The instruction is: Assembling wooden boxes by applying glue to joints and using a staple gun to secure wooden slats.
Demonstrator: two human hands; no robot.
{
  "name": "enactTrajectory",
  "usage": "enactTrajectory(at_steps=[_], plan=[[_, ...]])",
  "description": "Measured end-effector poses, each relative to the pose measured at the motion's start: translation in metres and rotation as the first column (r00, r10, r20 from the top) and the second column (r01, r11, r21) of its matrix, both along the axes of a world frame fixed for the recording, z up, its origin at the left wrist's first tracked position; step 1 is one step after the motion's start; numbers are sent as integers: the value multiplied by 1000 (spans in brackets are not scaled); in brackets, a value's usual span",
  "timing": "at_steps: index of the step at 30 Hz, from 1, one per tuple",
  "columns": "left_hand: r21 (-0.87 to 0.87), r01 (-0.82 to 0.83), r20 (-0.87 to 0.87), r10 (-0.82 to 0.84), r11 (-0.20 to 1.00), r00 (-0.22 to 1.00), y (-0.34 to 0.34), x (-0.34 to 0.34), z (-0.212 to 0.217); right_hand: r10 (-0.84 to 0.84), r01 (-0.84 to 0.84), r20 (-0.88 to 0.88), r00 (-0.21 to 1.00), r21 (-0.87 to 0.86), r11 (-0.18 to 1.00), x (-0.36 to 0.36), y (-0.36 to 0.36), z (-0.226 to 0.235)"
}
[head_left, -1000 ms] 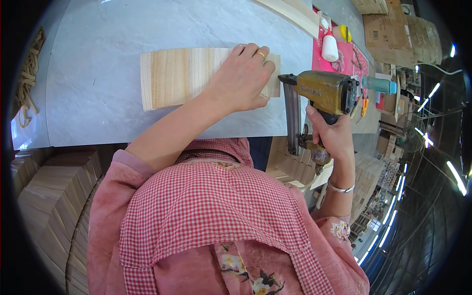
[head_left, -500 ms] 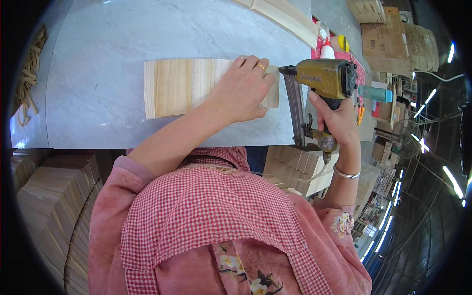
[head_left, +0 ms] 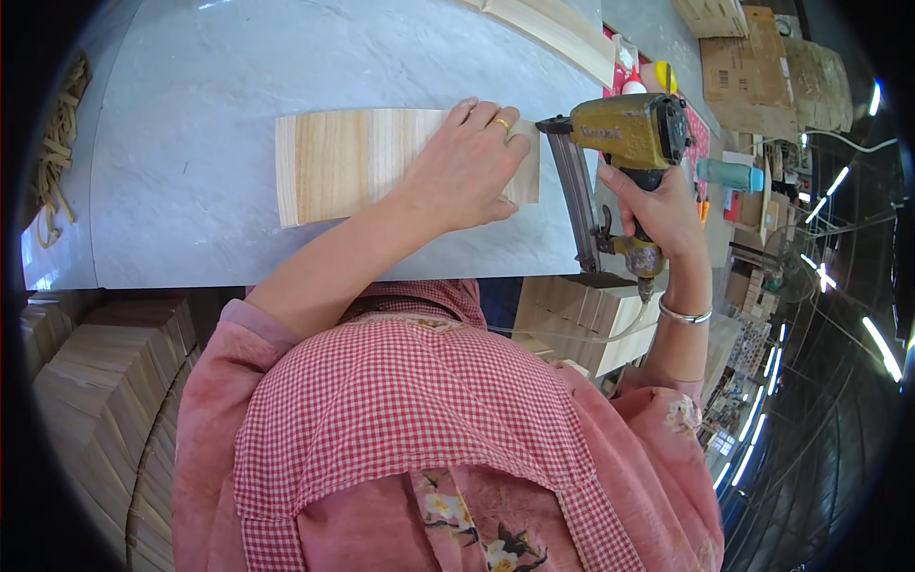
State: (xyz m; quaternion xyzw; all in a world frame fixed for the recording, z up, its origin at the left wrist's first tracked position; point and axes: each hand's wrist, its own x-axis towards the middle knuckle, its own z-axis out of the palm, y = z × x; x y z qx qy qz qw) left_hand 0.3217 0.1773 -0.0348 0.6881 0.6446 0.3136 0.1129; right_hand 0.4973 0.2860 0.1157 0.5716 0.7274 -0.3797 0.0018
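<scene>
Since earlier, nail gun (head_left: 624, 133) rose level beside wood panel (head_left: 334, 164)'s right end. Left hand (head_left: 467, 167) pressed panel flat on table (head_left: 191, 114), steadying it; right hand (head_left: 658, 205) gripped gun's handle.

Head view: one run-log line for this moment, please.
left hand: flat on wood panel | right hand: grips nail gun at panel's right end

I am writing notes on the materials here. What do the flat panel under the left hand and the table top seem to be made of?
The flat panel looks like pale unfinished wood: grain stripes run across it. The table top looks like grey stone or a stone-look laminate, smooth with faint veins; which one cannot be told.
</scene>
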Motion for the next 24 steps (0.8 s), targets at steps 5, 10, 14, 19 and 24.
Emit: enactTrajectory(at_steps=[5,10,14,19,24], plan=[[-13,3,39,-2,1000,999,-45,-47,23,-33,36,-50,998,62,997,12,-11,-1],[-161,-127,-120,109,979,987,-138,-119,33,-80,92,-139,987,84,992,39,-35,-2],[-114,-101,-117,88,988,989,-131,-116,19,-96,121,-219,971,104,987,49,-53,-4],[45,-150,-202,156,988,967,-98,-92,5,-89,95,-169,981,25,995,51,-70,-8],[56,-206,-236,213,977,948,-82,-82,-1,-38,42,-175,984,21,999,39,-78,-14]])
